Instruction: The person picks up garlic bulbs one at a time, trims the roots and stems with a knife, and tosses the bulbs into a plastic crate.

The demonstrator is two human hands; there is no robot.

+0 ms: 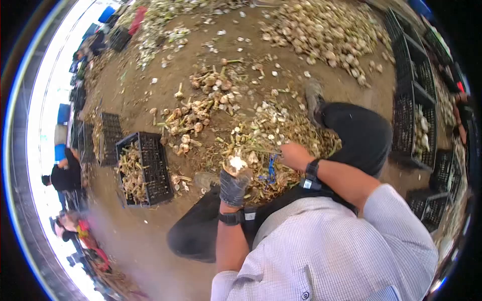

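My left hand (234,186), in a dark grey glove, is wrapped round a garlic bulb (237,163) whose white side faces up. My right hand (296,156), bare, is closed on a thin, blade-like tool (268,151) that points left toward the bulb; its exact kind is too small to make out. Blue strips (271,169) hang or lie just below the tool. Between my legs spreads a heap of garlic trimmings (288,128), dry stalks and skins. Untrimmed garlic bulbs (188,118) with stems lie on the dirt just ahead and to the left.
A black crate (154,168) of garlic stands at my left, with another crate (110,138) behind it. Stacked black crates (414,100) line the right side. A large garlic pile (326,35) lies ahead. People work at far left, including a person in black (67,173).
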